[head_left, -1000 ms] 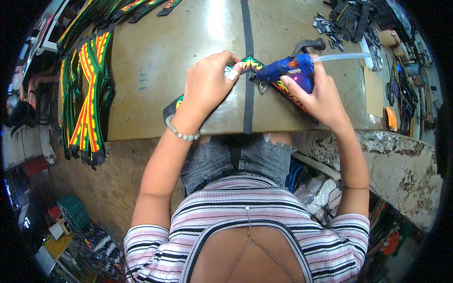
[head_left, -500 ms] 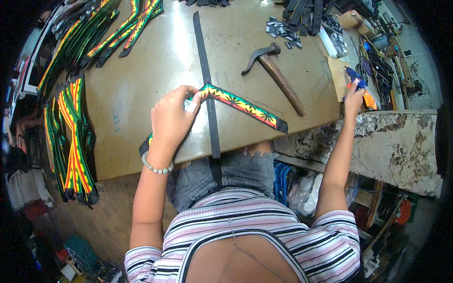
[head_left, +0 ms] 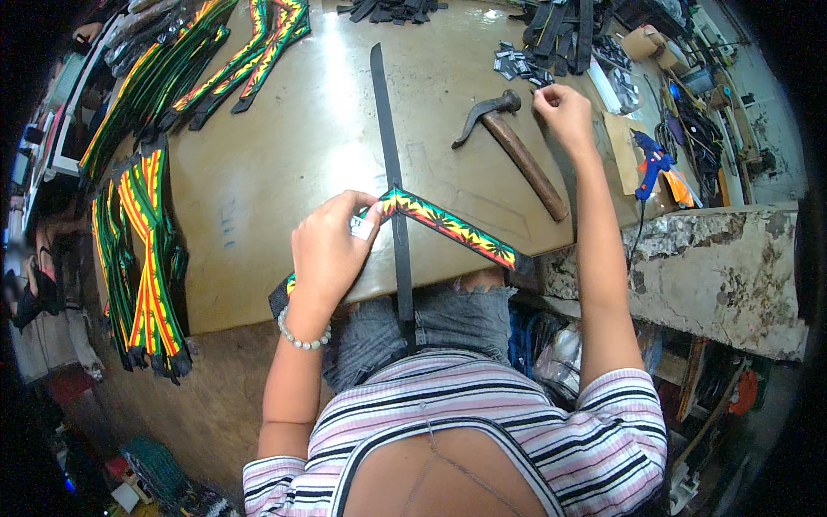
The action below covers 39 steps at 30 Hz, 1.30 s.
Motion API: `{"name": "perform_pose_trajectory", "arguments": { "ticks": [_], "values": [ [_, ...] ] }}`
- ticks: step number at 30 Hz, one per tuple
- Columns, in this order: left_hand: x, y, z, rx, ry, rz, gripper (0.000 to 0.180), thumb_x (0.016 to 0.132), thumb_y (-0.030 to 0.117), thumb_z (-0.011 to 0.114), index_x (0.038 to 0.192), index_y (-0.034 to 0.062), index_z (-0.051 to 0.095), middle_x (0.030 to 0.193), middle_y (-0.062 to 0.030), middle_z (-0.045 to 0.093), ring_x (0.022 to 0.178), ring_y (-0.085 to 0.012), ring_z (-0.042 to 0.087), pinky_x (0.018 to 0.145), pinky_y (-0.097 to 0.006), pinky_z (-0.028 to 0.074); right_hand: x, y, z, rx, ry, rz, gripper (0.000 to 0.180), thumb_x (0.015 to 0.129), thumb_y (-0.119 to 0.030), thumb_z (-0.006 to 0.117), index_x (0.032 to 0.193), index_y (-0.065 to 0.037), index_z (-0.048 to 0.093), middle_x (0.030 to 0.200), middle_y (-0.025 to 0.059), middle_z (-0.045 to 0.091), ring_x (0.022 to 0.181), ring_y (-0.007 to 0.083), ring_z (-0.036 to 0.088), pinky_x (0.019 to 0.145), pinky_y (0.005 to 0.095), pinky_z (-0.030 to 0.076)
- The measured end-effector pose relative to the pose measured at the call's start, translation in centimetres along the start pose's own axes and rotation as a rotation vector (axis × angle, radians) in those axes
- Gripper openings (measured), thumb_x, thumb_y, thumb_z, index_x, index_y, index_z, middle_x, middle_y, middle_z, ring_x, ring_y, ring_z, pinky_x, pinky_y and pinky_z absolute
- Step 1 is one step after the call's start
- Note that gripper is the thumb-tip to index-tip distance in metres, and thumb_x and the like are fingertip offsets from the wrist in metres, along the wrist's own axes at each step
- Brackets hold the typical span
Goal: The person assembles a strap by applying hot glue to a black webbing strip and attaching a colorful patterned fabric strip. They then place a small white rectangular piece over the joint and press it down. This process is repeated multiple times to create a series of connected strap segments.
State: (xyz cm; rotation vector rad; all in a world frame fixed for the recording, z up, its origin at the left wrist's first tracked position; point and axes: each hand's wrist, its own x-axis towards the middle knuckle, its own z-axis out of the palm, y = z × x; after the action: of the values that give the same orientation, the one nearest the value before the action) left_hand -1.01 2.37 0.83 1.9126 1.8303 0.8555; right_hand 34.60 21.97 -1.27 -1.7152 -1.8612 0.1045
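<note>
The left hand (head_left: 332, 246) pinches the strap (head_left: 457, 228) at its bend, across the black strip (head_left: 386, 121) on the table (head_left: 267, 172); the right hand (head_left: 566, 119) curls near small pieces (head_left: 514, 65), its grip unclear.

Pale, whitish glare streaks the tabletop (head_left: 258, 164) at the upper centre of the frame, softening downward. The lower left is dim, its details murky. Fisheye distortion bends edges toward the rim, where black vignetting closes in.
</note>
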Motion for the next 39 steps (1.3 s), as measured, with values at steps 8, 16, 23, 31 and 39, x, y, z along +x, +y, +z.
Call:
{"name": "perform_pose_trajectory", "arguments": {
  "ticks": [8,16,23,31,39],
  "values": [
    [-2.0,3.6,-2.2,-0.140,0.072,0.152,0.018,0.085,0.020,0.076,0.095,0.0051,0.071,0.085,-0.0133,0.069,0.069,-0.0271,0.065,0.065,-0.034,0.051,-10.0,-13.0,-6.8,0.512,-0.442,-0.094,0.013,0.082,-0.007,0.068,0.092,0.001,0.066,0.071,0.0043,0.064,0.063,0.0083,0.059,0.059,0.0267,0.050],
    [-5.4,5.5,-3.9,-0.240,-0.330,0.097,0.017,0.085,0.015,0.075,0.092,0.0004,0.070,0.082,-0.0139,0.068,0.069,-0.0242,0.064,0.064,-0.033,0.050,-15.3,-18.3,-6.5,0.653,-0.885,-0.329,0.011,0.081,-0.002,0.068,0.092,0.000,0.067,0.075,0.0101,0.064,0.064,0.0157,0.062,0.060,0.0290,0.050],
    [-5.1,3.8,-3.4,-0.340,-0.250,-0.107,0.018,0.086,0.019,0.073,0.089,0.0011,0.070,0.080,-0.0172,0.069,0.071,-0.0314,0.068,0.068,-0.036,0.053,-15.9,-18.0,-4.0,0.810,-0.787,-0.186,0.016,0.089,-0.008,0.070,0.102,0.002,0.069,0.083,0.0064,0.066,0.071,0.0102,0.060,0.064,0.0254,0.049],
    [-0.2,1.3,0.1,-0.106,-0.004,-0.262,0.022,0.082,0.022,0.076,0.083,0.0004,0.073,0.077,-0.0218,0.069,0.070,-0.0367,0.069,0.068,-0.040,0.054,-17.1,-17.3,-0.2,0.683,-0.325,-0.047,0.013,0.089,-0.004,0.069,0.100,0.003,0.069,0.083,0.0090,0.063,0.065,0.0112,0.057,0.059,0.0252,0.048],
    [-0.8,1.7,1.1,0.028,0.045,-0.259,0.027,0.084,0.031,0.074,0.092,0.0078,0.064,0.079,-0.0158,0.070,0.074,-0.0383,0.068,0.066,-0.045,0.052,-17.6,-16.8,-1.1,0.661,-0.428,-0.197,0.016,0.085,-0.003,0.066,0.101,0.000,0.067,0.093,0.0109,0.060,0.084,0.0249,0.061,0.075,0.0346,0.051]
  ]
}}
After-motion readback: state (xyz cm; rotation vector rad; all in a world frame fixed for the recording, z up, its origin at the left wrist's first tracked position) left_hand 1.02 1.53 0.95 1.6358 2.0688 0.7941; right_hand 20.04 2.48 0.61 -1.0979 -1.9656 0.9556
